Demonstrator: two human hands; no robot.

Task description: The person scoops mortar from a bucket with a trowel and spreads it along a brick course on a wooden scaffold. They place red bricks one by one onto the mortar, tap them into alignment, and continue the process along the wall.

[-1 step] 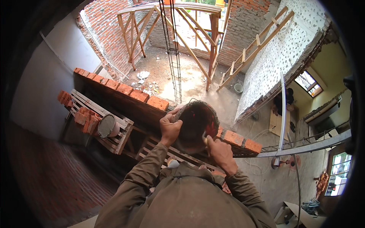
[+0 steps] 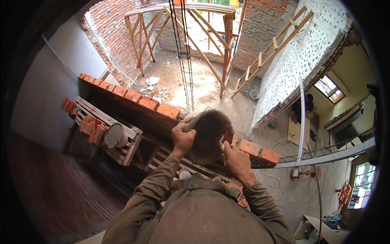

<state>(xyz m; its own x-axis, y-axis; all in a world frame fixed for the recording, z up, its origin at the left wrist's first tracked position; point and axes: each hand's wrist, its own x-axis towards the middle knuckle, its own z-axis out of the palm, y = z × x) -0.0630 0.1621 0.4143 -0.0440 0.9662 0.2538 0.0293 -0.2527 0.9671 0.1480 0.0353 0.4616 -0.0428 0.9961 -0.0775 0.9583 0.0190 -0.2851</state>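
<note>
1. Bucket [image 2: 209,132] is in the middle of the frame, tilted, its mouth toward the viewer, between the visible stretches of the brick wall [image 2: 168,110]; whether it rests on this wall, one cannot tell.
2. The left hand [image 2: 183,137] is grasping the rim at its left side. The right hand [image 2: 237,162] has its fingers closed around a short, pale tool handle [image 2: 222,140] at the right of the mouth; the tool's far end is lost in shadow.
3. For good work, the left grip should probably be firm, and the tool moved lightly along the inner side.
4. The bucket looks dark inside, with reddish patches at right, and its rim is rough with grey crust.
</note>
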